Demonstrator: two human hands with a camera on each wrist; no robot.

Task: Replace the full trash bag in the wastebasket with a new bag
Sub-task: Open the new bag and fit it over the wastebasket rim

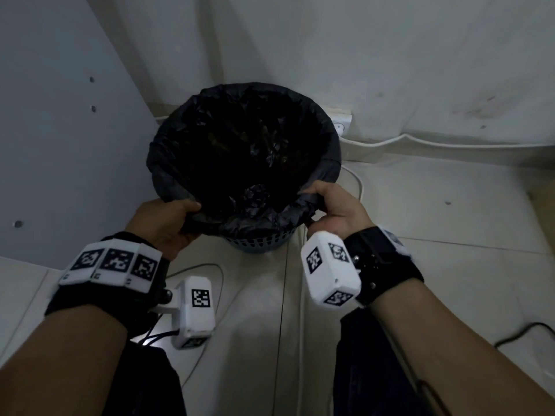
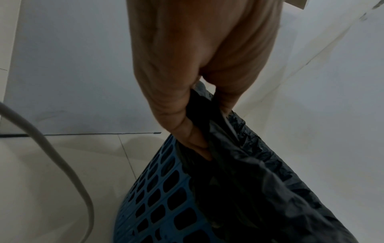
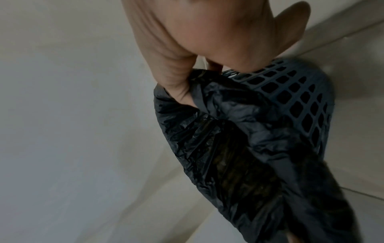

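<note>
- Fingers (image 2: 182, 129) of our left hand (image 1: 168, 223) curl around the near-left edge of the black trash bag (image 1: 240, 145), thumb on top of the film, plastic gathered in the grip.
- Our right hand (image 1: 333, 205) pinches the near-right edge of the same bag — its fingers (image 3: 176, 85) fold over bunched plastic at the rim.
- Between our two hands, the bag edge is lifted off the near rim; at the far side the film is folded over the rim.
- We see the bag seated in the blue lattice wastebasket (image 2: 158, 197), its dark contents low inside.
- We see the wastebasket standing on the pale tiled floor (image 1: 420, 265) — in a corner, close to the white wall (image 1: 360, 55).
- Cables (image 1: 204, 268) lie on the floor beside the base.
</note>
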